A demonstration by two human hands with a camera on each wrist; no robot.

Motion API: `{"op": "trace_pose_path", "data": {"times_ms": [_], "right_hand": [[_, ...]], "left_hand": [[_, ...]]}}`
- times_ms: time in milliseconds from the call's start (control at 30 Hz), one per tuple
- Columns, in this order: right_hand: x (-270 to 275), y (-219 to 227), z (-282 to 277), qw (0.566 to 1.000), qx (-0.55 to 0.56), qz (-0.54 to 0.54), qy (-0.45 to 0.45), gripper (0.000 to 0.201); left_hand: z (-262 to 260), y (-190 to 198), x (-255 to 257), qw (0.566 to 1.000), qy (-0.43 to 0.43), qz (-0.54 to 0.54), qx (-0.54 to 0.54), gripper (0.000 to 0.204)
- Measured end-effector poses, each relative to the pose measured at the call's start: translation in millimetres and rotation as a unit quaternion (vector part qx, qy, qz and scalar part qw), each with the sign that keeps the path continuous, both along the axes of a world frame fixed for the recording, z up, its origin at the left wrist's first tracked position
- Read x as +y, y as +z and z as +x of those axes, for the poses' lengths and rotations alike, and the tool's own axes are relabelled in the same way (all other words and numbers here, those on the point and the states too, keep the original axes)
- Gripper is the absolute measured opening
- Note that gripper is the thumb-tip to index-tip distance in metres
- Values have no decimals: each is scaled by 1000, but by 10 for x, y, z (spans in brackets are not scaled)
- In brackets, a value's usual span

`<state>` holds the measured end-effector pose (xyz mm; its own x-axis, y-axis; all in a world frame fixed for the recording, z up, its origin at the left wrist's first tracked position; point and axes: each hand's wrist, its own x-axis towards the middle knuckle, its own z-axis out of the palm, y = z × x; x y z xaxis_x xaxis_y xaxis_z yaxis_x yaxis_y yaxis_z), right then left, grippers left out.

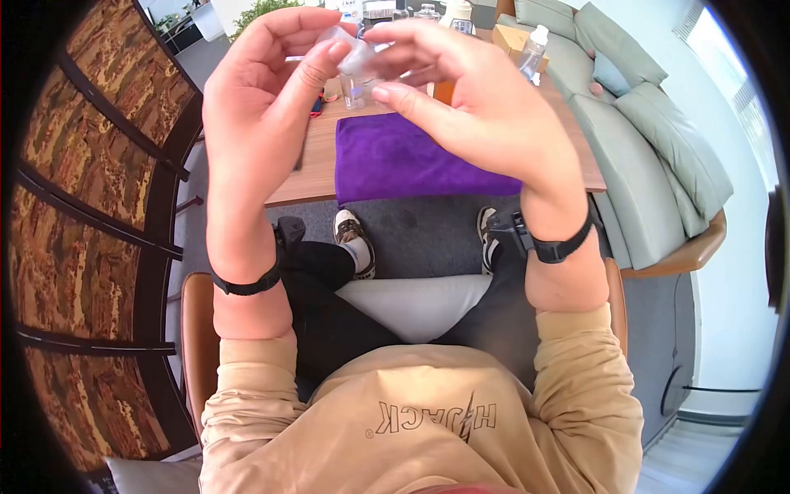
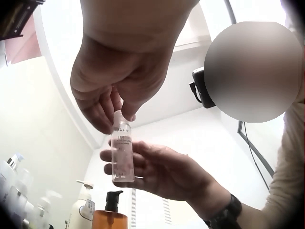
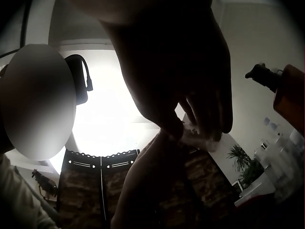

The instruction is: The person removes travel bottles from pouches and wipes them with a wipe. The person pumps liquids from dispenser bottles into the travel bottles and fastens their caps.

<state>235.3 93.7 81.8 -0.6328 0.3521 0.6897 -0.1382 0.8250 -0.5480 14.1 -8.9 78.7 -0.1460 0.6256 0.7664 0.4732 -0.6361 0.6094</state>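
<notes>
A small clear bottle with printed lettering is held up above the table between the hands. The left hand pinches its top end between thumb and fingers. Beside the bottle is the right hand, its fingers loosely extended behind the bottle in the left wrist view; whether they touch it is unclear. In the right wrist view the bottle looks blurred and dark near the right fingertips.
A purple cloth lies on the wooden table. Farther back stand several bottles, including an amber pump bottle and a clear one by a cardboard box. A sofa stands to the right, a patterned screen to the left.
</notes>
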Motion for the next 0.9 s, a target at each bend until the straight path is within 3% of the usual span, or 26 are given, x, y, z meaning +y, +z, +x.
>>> {"op": "trace_pose_path", "data": {"times_ms": [33,200,267,333,400,500,533,600,700,733,800,900], "right_hand": [[13,-53,-46,995,-1,-78,62,50],[59,-70,-77,994,-13,-99,42,45],[45,-47,-51,994,-30,-100,31,45],[29,-41,-45,998,-16,-31,-49,46],[103,-90,-57,999,-3,7,-48,44],[131,-79,-18,997,-4,67,-48,40],[133,-63,-2,995,-20,89,-50,38],[121,-49,13,995,-16,78,-55,37],[135,-22,44,996,-11,71,-62,36],[138,-13,49,995,-10,72,-62,36],[137,0,60,996,-10,65,-58,35],[129,26,84,995,-20,75,-67,34]], "left_hand": [[-1,-34,34,1000,8,13,8,29],[56,-88,121,999,0,-4,-53,30],[43,-150,172,999,52,5,-14,24],[56,-182,207,996,69,49,1,22],[88,-154,113,980,189,-28,53,23],[119,-66,20,954,250,-123,114,23],[118,-86,41,954,249,-122,114,23],[120,-129,102,998,51,-24,-8,22],[255,-81,96,999,-11,33,-31,22],[210,-78,87,999,-11,36,-30,22],[84,-88,50,994,41,-9,101,20],[160,-73,9,990,102,-53,77,24]]}}
